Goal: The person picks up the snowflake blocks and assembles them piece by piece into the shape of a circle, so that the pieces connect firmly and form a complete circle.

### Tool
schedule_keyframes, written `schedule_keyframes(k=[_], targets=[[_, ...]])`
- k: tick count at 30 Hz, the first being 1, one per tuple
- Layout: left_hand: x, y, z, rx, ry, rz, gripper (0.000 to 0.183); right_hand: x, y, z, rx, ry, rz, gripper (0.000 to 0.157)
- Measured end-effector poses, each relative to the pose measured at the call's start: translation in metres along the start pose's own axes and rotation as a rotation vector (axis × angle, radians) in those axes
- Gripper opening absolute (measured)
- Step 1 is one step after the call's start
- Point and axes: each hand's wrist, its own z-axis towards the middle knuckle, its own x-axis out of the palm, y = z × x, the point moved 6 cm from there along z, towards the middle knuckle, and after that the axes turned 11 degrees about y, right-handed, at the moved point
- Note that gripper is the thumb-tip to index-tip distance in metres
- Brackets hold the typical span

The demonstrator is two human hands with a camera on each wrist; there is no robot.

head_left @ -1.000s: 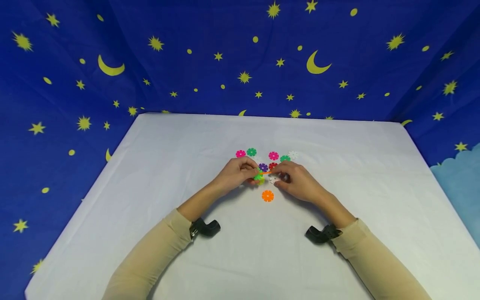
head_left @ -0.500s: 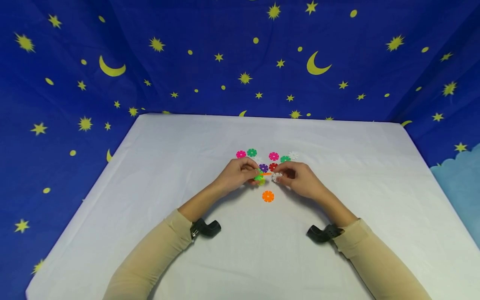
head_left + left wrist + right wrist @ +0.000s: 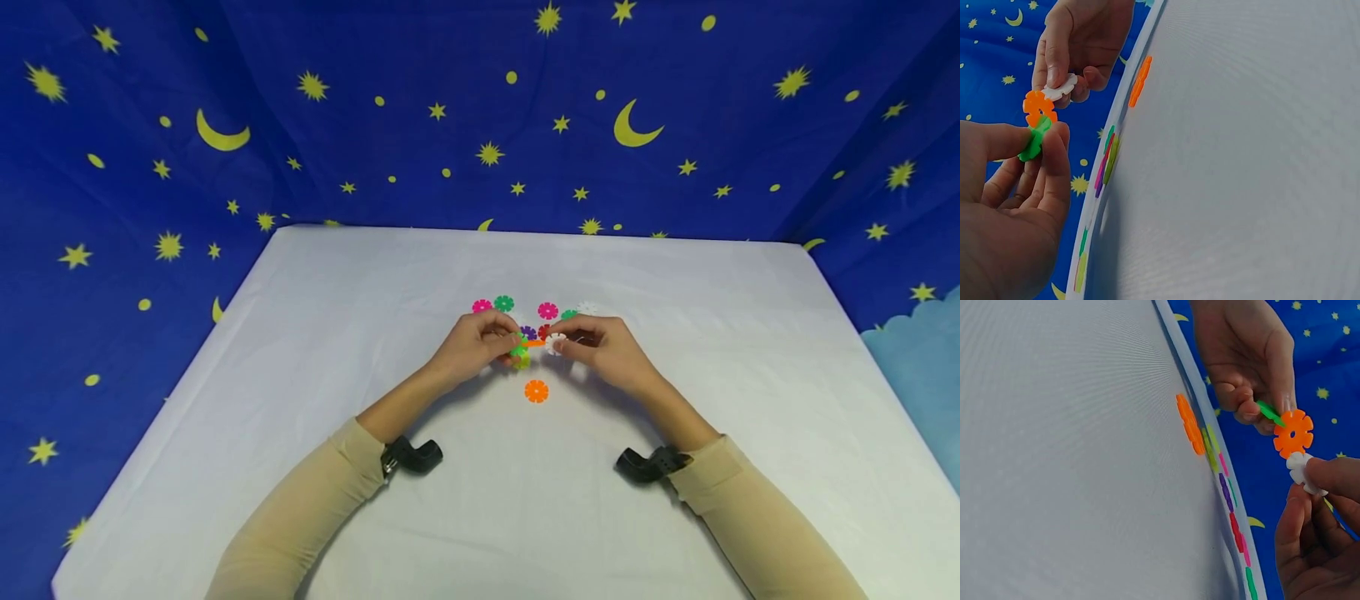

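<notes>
My left hand [image 3: 472, 346] pinches a green snowflake disc [image 3: 1034, 142] between thumb and fingers. An orange snowflake disc [image 3: 1284, 441] is slotted into that green one and stands out toward the right. A white snowflake disc [image 3: 1299, 467] is pinched by thumb and fingers of my right hand [image 3: 607, 350]. In the right wrist view its notched rim meets the edge of the orange disc, at the side opposite the green one. Both hands are raised over the table, and fingers cover part of the green and white discs.
Nearest me on the white table [image 3: 480, 517] lies a loose orange disc [image 3: 536, 392]. Behind the hands are more flat discs: a pink one [image 3: 548, 311], a green one [image 3: 504, 303], a purple one [image 3: 528, 332] and several others. A blue star-patterned cloth [image 3: 420, 67] surrounds the table.
My right hand has picked the white disc up off the table and brought it up to the orange disc's edge. The left hand has stayed nearly still with the green and orange discs.
</notes>
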Motion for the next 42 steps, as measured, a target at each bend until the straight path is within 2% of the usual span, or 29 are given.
schedule_keyframes(k=[9, 13, 22, 29, 35, 42], targets=[[0.002, -0.005, 0.0, 0.067, 0.011, 0.121, 0.017, 0.003, 0.002, 0.001, -0.04, 0.024, -0.013, 0.023], [0.002, -0.005, 0.0, 0.085, 0.0, 0.151, 0.016, 0.003, 0.004, 0.001, -0.046, -0.002, -0.031, 0.022], [0.004, -0.01, -0.004, 0.116, -0.07, 0.247, 0.003, 0.005, 0.009, -0.001, -0.03, -0.046, -0.095, 0.012], [0.006, -0.008, -0.007, 0.076, -0.142, 0.312, 0.005, 0.011, 0.013, 0.0, -0.035, -0.069, -0.126, 0.008], [0.006, -0.006, -0.006, 0.055, -0.088, 0.291, 0.006, 0.008, 0.006, 0.0, -0.013, -0.061, -0.094, 0.015], [0.001, -0.003, 0.0, 0.01, -0.041, 0.174, 0.013, 0.001, 0.0, 0.0, 0.015, -0.107, -0.054, 0.02]])
